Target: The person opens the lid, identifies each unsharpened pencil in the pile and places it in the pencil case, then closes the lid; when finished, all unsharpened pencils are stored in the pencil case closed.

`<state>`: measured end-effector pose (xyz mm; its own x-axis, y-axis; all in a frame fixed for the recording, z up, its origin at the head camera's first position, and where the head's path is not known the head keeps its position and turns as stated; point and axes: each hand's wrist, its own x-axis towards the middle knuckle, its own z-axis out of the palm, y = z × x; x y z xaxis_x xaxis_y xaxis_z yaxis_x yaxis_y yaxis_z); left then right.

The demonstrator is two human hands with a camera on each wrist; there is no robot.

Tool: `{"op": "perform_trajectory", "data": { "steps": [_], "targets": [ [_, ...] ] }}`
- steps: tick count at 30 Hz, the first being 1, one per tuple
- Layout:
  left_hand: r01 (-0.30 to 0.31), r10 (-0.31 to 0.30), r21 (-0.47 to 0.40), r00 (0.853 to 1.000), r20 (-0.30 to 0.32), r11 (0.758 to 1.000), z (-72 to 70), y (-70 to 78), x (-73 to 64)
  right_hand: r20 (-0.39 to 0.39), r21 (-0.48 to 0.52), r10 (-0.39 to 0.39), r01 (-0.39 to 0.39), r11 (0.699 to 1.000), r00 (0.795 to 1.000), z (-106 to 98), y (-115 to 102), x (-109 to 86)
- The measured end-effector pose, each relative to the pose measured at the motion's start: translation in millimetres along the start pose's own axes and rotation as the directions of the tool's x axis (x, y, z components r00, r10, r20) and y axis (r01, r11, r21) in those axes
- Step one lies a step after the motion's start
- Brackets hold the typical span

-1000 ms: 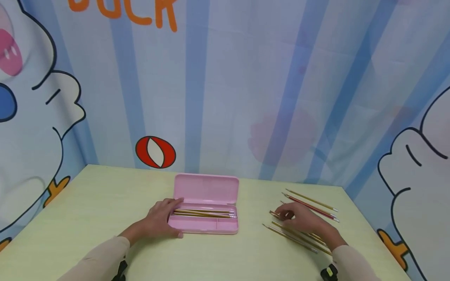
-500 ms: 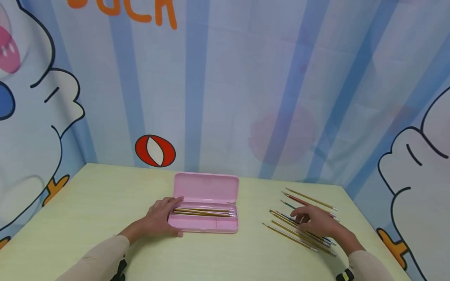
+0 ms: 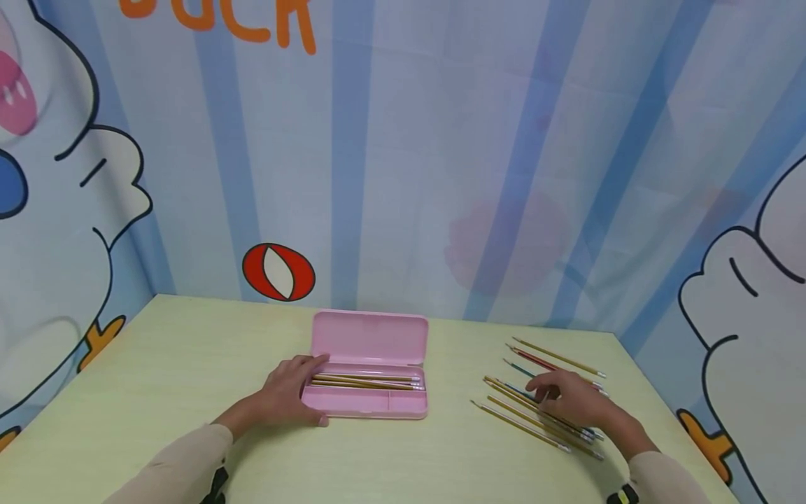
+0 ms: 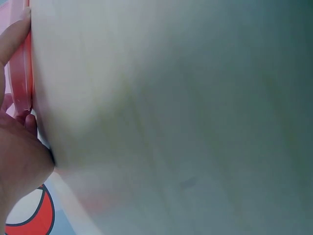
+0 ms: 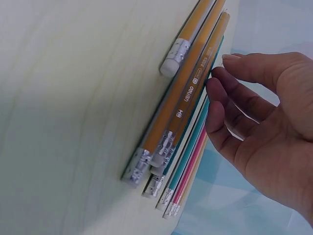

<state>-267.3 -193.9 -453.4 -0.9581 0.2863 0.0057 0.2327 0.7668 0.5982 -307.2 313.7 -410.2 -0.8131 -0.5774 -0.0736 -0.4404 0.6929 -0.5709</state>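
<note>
Pink plastic pencil case (image 3: 345,402): it lies open on the pale yellow wooden desk (image 3: 415,458), near the middle, with its pink lid (image 3: 370,338) behind; several yellow wooden pencils (image 3: 365,383) lie in the rear compartment.
Loose pencils: they lie on the desk, well apart from the case, on its right; among them are a yellow pencil with "HB" lettering (image 5: 179,113), a teal pencil (image 5: 188,151) and a red pencil (image 3: 532,358).
Risk at the pile: some pencils lie close against each other, so fingers that aim at one could probably catch its neighbour or make it roll, perhaps towards the near edge.
Risk at the case: if the left hand (image 3: 291,392) pulls or loosens, the light-looking case could slide, and a pencil put in crookedly might lie across the wall.
Left hand: spread fairly wide, it holds the left end of the case, fingers at the back and thumb at the front corner.
Right hand (image 3: 569,397): loosely curved above the pile, with only a narrow gap between thumb and forefinger; no pencil is seen in its grip, and whether the fingertips touch the teal pencil, one cannot tell.
</note>
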Motion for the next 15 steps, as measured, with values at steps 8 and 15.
{"op": "perform_trajectory", "data": {
  "steps": [8,15],
  "targets": [
    [0.008,-0.008,0.006,1.0,-0.006,1.0,-0.5,0.1,-0.3,-0.01,-0.053,0.016,-0.017,0.998,1.0,0.0,0.7,1.7],
    [0.016,-0.016,-0.002,1.0,0.001,1.0,-0.5,0.6,-1.1,-0.015,-0.077,0.022,-0.024,0.997,1.0,-0.6,-0.9,0.9]
  ]
}}
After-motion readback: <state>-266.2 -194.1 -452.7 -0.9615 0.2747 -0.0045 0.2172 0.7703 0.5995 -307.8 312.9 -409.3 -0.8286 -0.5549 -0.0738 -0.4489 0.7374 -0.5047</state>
